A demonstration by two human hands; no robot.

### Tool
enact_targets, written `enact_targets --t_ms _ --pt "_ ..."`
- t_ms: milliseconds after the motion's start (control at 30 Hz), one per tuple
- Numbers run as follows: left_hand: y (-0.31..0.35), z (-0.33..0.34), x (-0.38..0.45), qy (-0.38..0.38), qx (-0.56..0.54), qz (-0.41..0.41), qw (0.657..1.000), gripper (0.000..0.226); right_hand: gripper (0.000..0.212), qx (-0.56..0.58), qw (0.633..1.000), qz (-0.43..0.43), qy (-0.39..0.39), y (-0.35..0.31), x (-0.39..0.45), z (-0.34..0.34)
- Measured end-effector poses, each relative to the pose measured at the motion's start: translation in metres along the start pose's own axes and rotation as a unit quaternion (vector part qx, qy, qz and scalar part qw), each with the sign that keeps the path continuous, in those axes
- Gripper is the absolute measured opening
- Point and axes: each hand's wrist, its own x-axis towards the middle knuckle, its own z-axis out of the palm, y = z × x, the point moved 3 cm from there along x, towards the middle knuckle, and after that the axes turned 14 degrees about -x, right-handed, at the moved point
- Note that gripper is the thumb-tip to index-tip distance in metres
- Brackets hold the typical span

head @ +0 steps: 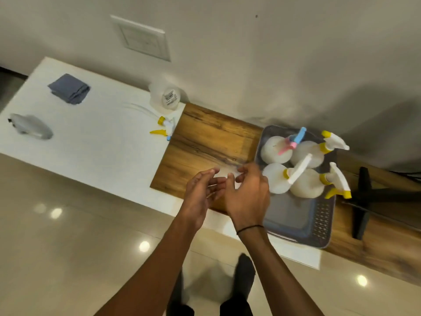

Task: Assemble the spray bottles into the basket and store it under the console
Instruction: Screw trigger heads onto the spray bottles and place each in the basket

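A grey basket [298, 220] stands on the wooden console top [205, 137] at the right. Several white spray bottles stand in its far half, one with a pink and blue trigger head [292, 141], the others with yellow and white heads [332, 142]. On the white section to the left lie an empty clear bottle [165, 96] and a loose yellow and white trigger head [165, 127] with its tube. My left hand [200, 197] and my right hand [248, 195] hover close together over the console's front edge, just left of the basket, fingers apart, holding nothing.
A folded grey-blue cloth [69, 88] and a grey spray bottle lying on its side [32, 126] rest on the white top [91, 137] at the far left. A black stand [364, 201] sits right of the basket. The wall runs along the back; glossy tiled floor lies below.
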Motion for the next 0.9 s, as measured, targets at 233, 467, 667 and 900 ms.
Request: enact_targets --t_ms 233,467,667,900 --pt "0.064 -0.05 0.028 0.05 -0.027 0.048 0.997 0.024 0.017 -0.02 0.987 -0.146 -0.061 -0.093 0.027 0.063" --pt "0.122 -0.098 0.052 0.13 -0.048 0.114 0.984 0.023 0.053 -0.143 0.937 -0.286 -0.142 -0.181 0.061 0.161" --pt "0.164 -0.128 0.07 0.168 0.001 0.138 0.976 0.023 0.063 -0.246 0.916 -0.273 -0.162 -0.203 0.096 0.218" --pt "0.219 -0.099 0.123 0.176 0.077 0.194 0.962 0.031 0.042 -0.295 0.896 -0.323 -0.074 -0.193 0.103 0.232"
